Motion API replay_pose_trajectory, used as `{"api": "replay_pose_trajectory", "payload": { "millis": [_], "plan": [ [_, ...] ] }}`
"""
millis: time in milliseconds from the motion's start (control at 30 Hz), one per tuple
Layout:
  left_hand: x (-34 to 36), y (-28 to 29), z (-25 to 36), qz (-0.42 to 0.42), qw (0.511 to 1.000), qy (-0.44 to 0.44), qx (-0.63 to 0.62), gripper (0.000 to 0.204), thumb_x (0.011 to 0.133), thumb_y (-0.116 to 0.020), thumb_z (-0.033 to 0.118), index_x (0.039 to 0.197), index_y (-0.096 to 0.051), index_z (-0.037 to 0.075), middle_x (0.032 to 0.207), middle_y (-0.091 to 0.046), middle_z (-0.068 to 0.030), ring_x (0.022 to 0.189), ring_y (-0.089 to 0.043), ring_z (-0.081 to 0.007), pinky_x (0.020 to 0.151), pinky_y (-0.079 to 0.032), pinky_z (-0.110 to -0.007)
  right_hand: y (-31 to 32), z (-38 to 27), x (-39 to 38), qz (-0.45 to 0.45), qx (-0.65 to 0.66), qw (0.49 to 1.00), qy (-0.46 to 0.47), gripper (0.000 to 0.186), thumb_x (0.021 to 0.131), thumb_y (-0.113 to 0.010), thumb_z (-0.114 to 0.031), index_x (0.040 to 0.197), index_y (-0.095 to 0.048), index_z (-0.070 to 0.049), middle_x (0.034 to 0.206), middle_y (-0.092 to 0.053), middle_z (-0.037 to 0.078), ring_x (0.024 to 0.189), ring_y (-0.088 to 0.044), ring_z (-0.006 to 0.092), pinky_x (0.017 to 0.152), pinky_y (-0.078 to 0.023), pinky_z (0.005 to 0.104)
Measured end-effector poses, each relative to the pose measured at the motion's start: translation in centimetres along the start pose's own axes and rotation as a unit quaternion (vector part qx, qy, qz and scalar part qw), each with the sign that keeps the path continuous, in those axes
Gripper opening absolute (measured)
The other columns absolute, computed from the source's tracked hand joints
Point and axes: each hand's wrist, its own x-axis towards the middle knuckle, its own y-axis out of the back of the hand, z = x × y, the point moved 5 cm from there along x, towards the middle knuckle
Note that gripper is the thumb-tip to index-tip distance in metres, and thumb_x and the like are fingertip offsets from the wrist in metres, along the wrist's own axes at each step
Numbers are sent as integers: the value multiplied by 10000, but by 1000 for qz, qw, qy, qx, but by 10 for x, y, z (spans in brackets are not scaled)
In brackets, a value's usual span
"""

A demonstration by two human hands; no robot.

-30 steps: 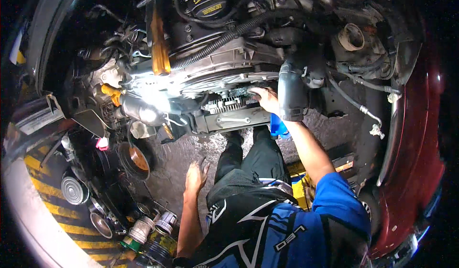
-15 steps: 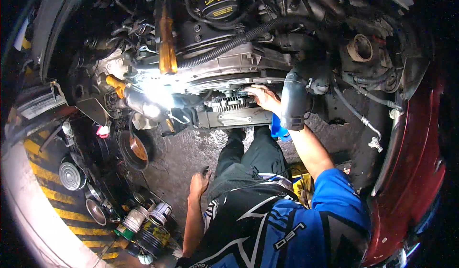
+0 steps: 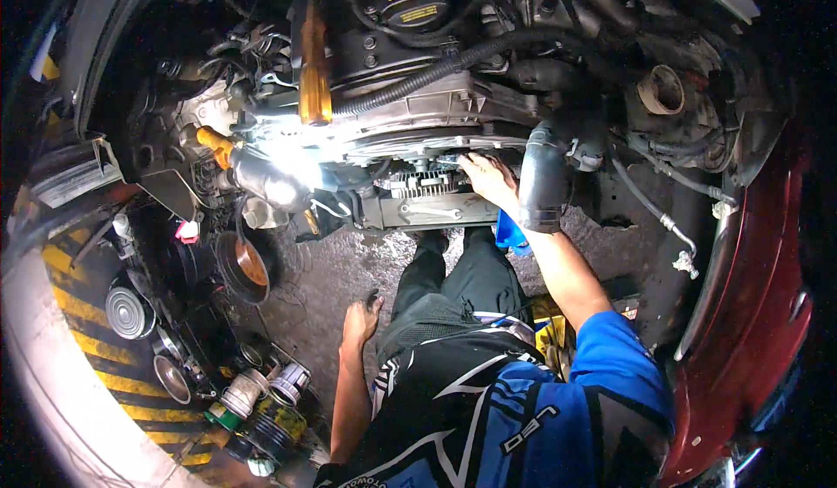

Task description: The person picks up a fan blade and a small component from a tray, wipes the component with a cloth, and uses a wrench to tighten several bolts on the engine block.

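Observation:
My right hand (image 3: 491, 180) reaches into the front of an open engine bay, just right of a finned metal hub (image 3: 422, 183). Its fingers are bent and closed at a small dark part under the engine's front cover; what they grip is hidden. A black hose (image 3: 541, 170) stands over the wrist. Below the hub, a combination wrench (image 3: 427, 213) lies on a metal crossmember (image 3: 384, 215). My left hand (image 3: 360, 320) hangs beside my left leg, away from the engine. Its fingers are loosely apart, with dark fingertips, and nothing shows in it.
An orange-handled screwdriver (image 3: 315, 87) stands near the engine cover. A bright work light (image 3: 301, 164) glares left of the hub. On the left are a round pan (image 3: 244, 266) and several containers (image 3: 247, 392). A red fender (image 3: 741, 314) borders the right side.
My right hand has drawn slightly to the right, and its fingers look more bent. The left hand stays by my leg. The whole view has shifted a little.

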Motion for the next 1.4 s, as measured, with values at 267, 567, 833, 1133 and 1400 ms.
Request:
{"api": "replay_pose_trajectory", "payload": {
  "millis": [267, 567, 833, 1133, 1400],
  "plan": [
    [-11, 1, 11, -11, 1000, -6, -16, 439, 936, -545, 406, 1241, -612, 98, 1048, -642, -274, 1030, -599, -441, 883, -476, -479, 41, -61, 5, 56, -148, 964, 213, 219, 854, -519, -123, 1044, -607, -58, 943, -604, 147, 880, -628, 338, 772, -522, 428],
    [0, -1, -3, 0, 999, -28, -19, 428, 940, -538, 410, 1259, -607, 134, 1047, -644, -267, 1028, -607, -424, 882, -481, -480, 23, -10, -5, 119, -116, 964, 207, 359, 828, -573, -41, 1179, -615, -103, 1051, -644, 171, 922, -640, 345, 800, -536, 405],
    [2, -2, -6, 21, 999, -36, -13, 414, 935, -540, 429, 1236, -629, 158, 972, -663, -264, 965, -632, -427, 836, -494, -484, 4, 5, -9, 166, -43, 983, 66, 282, 893, -560, -118, 1170, -612, -122, 978, -664, 181, 864, -656, 382, 744, -545, 441],
    [2, -5, 6, 34, 998, -50, -21, 428, 936, -537, 435, 1230, -635, 139, 1028, -659, -263, 993, -627, -425, 875, -486, -486, 64, -93, -6, 152, -274, 922, 227, 232, 862, -541, -120, 1087, -572, -75, 925, -616, 123, 821, -646, 292, 722, -527, 390],
    [12, -20, -20, 25, 998, -30, -39, 462, 925, -554, 443, 1165, -651, 61, 1003, -645, -293, 1001, -613, -445, 868, -485, -489, 42, -25, -8, 116, 25, 990, 77, 174, 906, -526, -102, 1038, -638, -84, 1039, -665, 145, 922, -639, 387, 790, -533, 423]
  ]
}}
